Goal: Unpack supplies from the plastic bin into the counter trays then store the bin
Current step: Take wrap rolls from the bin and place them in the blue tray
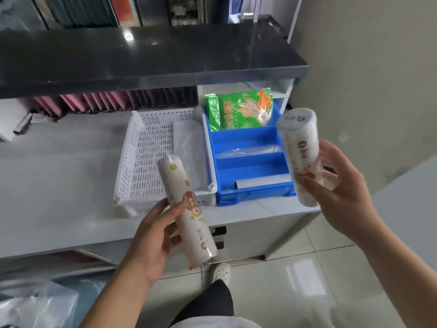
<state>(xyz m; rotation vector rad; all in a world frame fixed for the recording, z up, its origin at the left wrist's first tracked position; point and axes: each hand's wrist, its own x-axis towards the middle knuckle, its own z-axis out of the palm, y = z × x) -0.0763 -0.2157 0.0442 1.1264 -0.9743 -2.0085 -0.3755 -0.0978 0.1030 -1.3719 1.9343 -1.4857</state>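
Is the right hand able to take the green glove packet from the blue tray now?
Probably not yet. The right hand already grips a wrapped roll, so it has no free fingers. The green glove packet itself stands uncovered at the back of the blue tray.

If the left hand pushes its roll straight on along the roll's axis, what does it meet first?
Probably the white perforated plastic tray: the left hand aims its wrapped white roll up over it. Depth is unclear.
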